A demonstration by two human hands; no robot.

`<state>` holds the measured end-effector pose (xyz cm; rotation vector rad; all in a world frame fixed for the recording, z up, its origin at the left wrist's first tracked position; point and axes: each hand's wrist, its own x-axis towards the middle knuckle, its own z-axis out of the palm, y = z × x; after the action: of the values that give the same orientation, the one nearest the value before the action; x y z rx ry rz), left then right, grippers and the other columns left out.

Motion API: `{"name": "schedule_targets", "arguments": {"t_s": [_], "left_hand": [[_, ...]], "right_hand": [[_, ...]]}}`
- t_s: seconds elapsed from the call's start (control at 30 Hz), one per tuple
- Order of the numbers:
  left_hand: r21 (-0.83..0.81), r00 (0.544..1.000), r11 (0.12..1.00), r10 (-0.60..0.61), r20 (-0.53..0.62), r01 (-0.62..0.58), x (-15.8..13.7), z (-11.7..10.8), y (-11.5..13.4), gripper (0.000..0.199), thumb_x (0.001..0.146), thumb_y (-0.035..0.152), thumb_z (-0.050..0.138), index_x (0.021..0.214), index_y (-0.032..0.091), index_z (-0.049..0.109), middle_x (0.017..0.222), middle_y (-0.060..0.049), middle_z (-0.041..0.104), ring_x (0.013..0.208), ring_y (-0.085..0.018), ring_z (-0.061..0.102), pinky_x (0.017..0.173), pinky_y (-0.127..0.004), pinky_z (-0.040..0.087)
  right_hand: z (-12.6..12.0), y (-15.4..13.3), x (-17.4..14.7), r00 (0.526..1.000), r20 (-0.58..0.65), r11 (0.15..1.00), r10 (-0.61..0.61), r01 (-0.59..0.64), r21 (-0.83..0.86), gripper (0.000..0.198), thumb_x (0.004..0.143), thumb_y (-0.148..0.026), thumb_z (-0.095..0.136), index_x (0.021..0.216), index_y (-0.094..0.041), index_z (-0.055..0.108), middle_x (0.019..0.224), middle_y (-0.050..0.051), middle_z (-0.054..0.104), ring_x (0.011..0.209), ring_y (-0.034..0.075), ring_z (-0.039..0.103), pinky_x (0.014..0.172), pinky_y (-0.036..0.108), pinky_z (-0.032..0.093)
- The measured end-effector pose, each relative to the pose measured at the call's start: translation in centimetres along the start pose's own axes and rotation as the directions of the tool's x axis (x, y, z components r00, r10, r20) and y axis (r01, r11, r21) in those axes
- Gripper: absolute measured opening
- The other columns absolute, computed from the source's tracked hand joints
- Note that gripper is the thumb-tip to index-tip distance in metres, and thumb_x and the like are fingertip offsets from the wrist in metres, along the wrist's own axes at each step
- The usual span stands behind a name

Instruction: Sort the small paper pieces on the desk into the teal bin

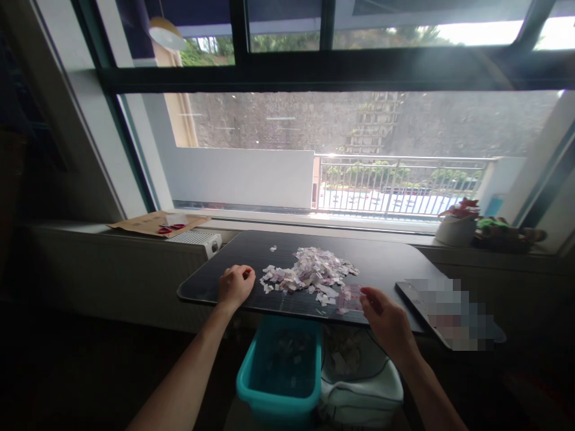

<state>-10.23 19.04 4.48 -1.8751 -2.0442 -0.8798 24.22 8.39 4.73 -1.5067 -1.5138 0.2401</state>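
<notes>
A heap of small white and pinkish paper scraps (317,266) lies on the dark table (381,251). To the left of it, my left hand (236,284) rests at the table with its fingers curled closed; whatever they may hold is hidden. My right hand (389,314) pinches the right edge of a thin see-through plastic piece with red markings (351,297). That piece lies low over the table's front edge, at the right side of the heap, with a few scraps by it.
Below the table edge stand a turquoise bin (279,392) with scraps inside and a pale lined bin (363,398) with paper pieces. A blurred-out flat device (422,311) lies at right. Red scissors (171,228) rest on brown paper (144,222) by the window. Potted plants (456,227) stand on the sill.
</notes>
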Motion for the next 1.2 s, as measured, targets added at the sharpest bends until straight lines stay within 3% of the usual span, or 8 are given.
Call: {"name": "schedule_targets", "arguments": {"t_s": [0.17,0.4,0.6,1.0,1.2], "left_hand": [[0.001,1.0,1.0,-0.003,-0.003,0.003,0.0,0.1,0.0,0.025,0.081,0.031,0.047,0.081,0.021,0.07,0.086,-0.006,0.067,0.084,-0.024,0.06,0.075,-0.031,0.045],[-0.006,1.0,1.0,0.002,-0.003,-0.002,0.1,0.1,-0.1,0.025,0.08,0.031,0.047,0.081,0.02,0.07,0.087,-0.007,0.068,0.084,-0.024,0.06,0.075,-0.032,0.045],[-0.004,1.0,1.0,0.002,0.001,-0.002,0.0,0.2,-0.2,0.025,0.081,0.031,0.046,0.082,0.02,0.07,0.088,-0.007,0.067,0.085,-0.025,0.06,0.076,-0.032,0.045],[-0.004,1.0,1.0,0.004,0.007,-0.004,0.0,0.2,-0.1,0.026,0.081,0.031,0.046,0.083,0.02,0.07,0.087,-0.007,0.067,0.085,-0.025,0.059,0.076,-0.032,0.044],[-0.005,1.0,1.0,0.001,0.0,-0.001,0.0,0.4,-0.2,0.025,0.081,0.031,0.046,0.083,0.02,0.069,0.087,-0.007,0.067,0.085,-0.025,0.059,0.076,-0.032,0.044]], "right_hand": [[-1.4,0.0,-0.3,0.997,-0.078,0.995,-0.006,-0.001,-0.1,0.033,0.081,-0.04,0.048,0.097,-0.019,0.068,0.081,0.006,0.073,0.071,0.021,0.068,0.07,0.032,0.053],[-1.2,0.6,-0.6,0.999,-0.035,0.999,0.042,-0.042,-0.003,0.036,0.081,-0.044,0.049,0.099,-0.019,0.068,0.082,0.006,0.073,0.066,0.02,0.068,0.064,0.031,0.054],[-1.7,0.3,-1.3,0.994,-0.106,0.999,0.038,-0.039,-0.012,0.033,0.079,-0.043,0.051,0.094,-0.019,0.069,0.079,0.005,0.073,0.068,0.021,0.067,0.068,0.031,0.053],[-2.9,1.1,-2.0,0.996,-0.087,0.999,0.033,-0.035,-0.019,0.033,0.077,-0.045,0.054,0.093,-0.02,0.07,0.081,0.006,0.074,0.071,0.021,0.07,0.065,0.029,0.056],[-1.3,-0.8,-0.5,0.997,-0.072,1.0,-0.008,0.009,0.008,0.036,0.081,-0.042,0.05,0.099,-0.017,0.068,0.084,0.007,0.073,0.068,0.02,0.068,0.065,0.029,0.054]]}}
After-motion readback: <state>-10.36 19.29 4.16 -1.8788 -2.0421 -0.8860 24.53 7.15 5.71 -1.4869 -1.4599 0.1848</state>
